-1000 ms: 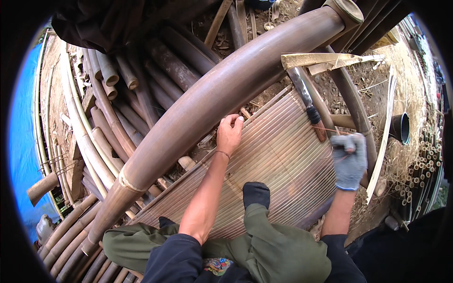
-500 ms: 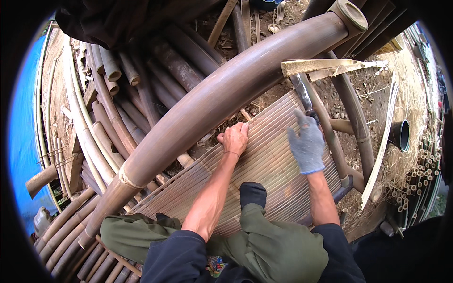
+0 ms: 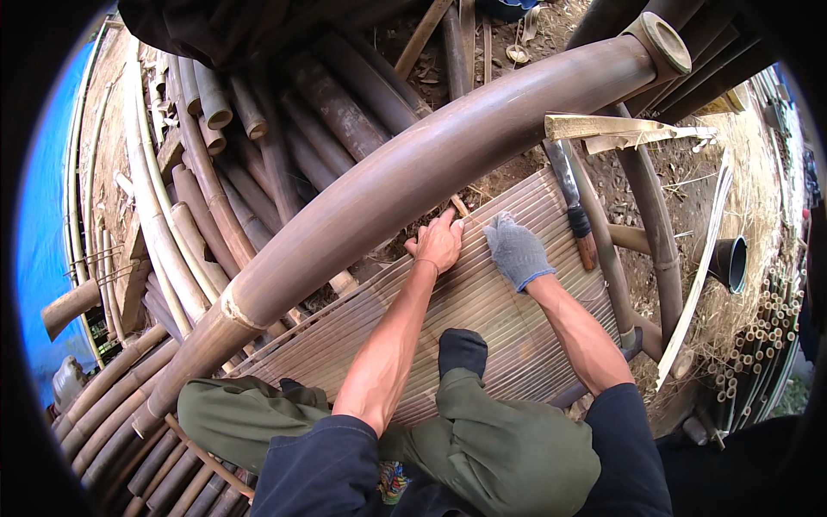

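Note:
My left hand (image 3: 438, 241) is bare and curls over the far edge of a slatted bamboo seat (image 3: 405, 332). Its fingertips are partly hidden beyond that edge, beside the end of a short light bamboo stick (image 3: 460, 206). A grey knitted glove covers my right hand (image 3: 519, 250), held over the slats just right of the left hand. The gloved fingers are bent together, and whatever they may hold is hidden. Along the seat's right side lies a large knife (image 3: 570, 195) with a dark blade and a wooden handle, out of both hands.
A thick brown bamboo pole (image 3: 405, 159) arches across the seat's far side. Split bamboo pieces (image 3: 620, 129) rest at the right by the frame posts (image 3: 650, 215). Stacked bamboo poles (image 3: 336, 112) fill the far left. A black bucket (image 3: 730, 257) lies tipped on the ground.
My right hand has let go of the knife handle and moved left across the slats toward my left hand. The knife stays lying on the seat's right side.

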The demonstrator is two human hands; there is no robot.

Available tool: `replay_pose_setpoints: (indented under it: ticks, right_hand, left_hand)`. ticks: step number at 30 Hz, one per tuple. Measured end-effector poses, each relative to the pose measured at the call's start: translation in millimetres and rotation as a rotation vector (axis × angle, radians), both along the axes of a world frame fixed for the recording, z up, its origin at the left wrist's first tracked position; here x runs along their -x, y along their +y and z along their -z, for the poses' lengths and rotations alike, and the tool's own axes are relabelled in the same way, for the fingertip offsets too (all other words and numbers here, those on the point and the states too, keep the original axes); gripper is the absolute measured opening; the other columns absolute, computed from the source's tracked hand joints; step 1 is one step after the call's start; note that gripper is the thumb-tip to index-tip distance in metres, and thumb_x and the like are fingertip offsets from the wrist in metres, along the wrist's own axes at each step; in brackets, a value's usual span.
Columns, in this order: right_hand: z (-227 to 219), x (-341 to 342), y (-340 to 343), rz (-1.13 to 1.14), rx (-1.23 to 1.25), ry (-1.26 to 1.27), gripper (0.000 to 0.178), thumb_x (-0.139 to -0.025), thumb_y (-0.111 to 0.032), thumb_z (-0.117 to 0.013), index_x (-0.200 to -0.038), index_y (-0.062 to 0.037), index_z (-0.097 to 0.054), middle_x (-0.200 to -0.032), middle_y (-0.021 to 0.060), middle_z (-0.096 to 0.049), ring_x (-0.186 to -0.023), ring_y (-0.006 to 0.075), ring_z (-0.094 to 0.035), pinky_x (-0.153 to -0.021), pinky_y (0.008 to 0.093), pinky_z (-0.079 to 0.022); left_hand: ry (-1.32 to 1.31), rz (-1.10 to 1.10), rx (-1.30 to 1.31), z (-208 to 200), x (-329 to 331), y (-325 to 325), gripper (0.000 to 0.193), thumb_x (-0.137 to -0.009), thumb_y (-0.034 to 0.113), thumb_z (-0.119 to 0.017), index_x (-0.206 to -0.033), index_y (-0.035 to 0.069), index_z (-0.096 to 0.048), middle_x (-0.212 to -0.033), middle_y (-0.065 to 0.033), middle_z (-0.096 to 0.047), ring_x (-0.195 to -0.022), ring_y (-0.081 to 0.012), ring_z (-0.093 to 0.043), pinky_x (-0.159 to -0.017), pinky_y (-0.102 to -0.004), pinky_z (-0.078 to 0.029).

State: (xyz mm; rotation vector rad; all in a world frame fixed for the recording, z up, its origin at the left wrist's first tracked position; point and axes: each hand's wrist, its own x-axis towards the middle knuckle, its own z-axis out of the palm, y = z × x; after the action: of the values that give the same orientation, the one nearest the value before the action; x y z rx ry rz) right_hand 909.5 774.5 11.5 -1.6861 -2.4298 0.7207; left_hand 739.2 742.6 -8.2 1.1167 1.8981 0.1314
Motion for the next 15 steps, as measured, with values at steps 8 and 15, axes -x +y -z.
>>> replay_pose_setpoints:
  ticks: [8,15]
  right_hand:
    - [-67.5,-6.9,39.8,-0.05,0.667,0.217,0.035,-0.096,-0.033,-0.057,-0.09,0.001,-0.066,-0.076,0.0167,-0.061,-0.065,0.0279,-0.064,-0.057,0.0397,-0.052]
    - [-52.0,-6.3,49.6,-0.287,-0.091,0.057,0.021,-0.092,-0.024,-0.059,-0.085,-0.0072,-0.069,-0.083,0.0154,-0.063,-0.083,0.0336,-0.062,-0.076,0.0441,-0.05]
  left_hand:
    - [-0.03,0.125,0.153,-9.0,7.3,8.1,0.047,-0.1,0.046,-0.034,-0.138,0.024,-0.051,-0.136,-0.0107,-0.056,-0.124,-0.0385,-0.05,-0.101,-0.0602,-0.029]
    - [-0.004,0.018,0.039,4.8,3.0,0.7,0.045,-0.099,0.045,-0.035,-0.134,0.025,-0.055,-0.137,-0.0125,-0.054,-0.126,-0.0389,-0.047,-0.098,-0.0617,-0.03]
